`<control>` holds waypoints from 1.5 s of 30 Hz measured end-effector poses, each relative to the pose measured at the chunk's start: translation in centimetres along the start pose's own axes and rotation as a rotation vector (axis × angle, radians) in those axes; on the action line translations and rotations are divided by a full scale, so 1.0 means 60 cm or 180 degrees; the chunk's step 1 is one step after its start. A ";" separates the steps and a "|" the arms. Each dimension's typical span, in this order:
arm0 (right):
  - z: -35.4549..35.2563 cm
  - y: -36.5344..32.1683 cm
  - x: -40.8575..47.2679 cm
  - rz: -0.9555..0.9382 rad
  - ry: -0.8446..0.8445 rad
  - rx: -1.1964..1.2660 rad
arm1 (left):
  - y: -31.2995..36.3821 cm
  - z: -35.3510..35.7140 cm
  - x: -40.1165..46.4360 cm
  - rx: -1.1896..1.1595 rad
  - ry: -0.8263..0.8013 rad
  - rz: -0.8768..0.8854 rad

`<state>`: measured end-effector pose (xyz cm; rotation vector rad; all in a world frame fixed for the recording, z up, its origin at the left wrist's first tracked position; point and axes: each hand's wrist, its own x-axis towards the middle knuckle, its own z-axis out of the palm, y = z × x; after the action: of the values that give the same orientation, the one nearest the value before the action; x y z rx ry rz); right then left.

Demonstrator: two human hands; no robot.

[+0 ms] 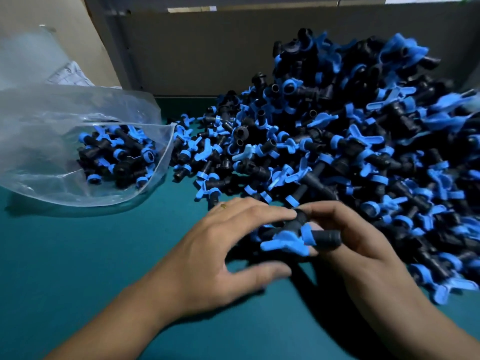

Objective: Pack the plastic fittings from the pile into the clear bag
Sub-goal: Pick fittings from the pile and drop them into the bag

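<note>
While the pile (337, 141) lies heaped on the green table (78, 255), the right hand (363, 245) pinches one fitting (311, 235) at the pile's near edge, its long axis running left to right, black barrel pointing right, blue wing left. The left hand (223, 253), fingers spread, touches it from the left. The clear bag (52, 141), partly filled, lies well left of the pile, mouth facing the pile; the left hand is nearer it.

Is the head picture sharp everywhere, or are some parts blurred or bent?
Head view: the pile smears at the right edge; the left hand is slightly motion-blurred; the bag shows soft glare; wide-angle bending curves the table edges; hands cast dark shadows.
</note>
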<state>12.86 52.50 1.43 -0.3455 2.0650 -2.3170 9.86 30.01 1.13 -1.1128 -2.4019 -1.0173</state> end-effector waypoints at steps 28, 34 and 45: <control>-0.015 0.005 0.018 0.0645 -0.1014 0.0595 | -0.013 -0.032 -0.007 -0.0885 0.0774 -0.0391; -0.017 -0.006 0.017 0.0740 -0.1038 0.1064 | -0.010 -0.029 -0.005 -0.0780 0.0739 -0.0338; -0.002 -0.003 0.006 0.1032 -0.1397 0.2196 | -0.005 -0.031 -0.006 -0.0163 0.0575 -0.0136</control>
<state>12.52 52.55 1.66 -0.3999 0.9700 -2.2991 9.81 28.36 2.11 -0.9458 -2.2770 -1.1473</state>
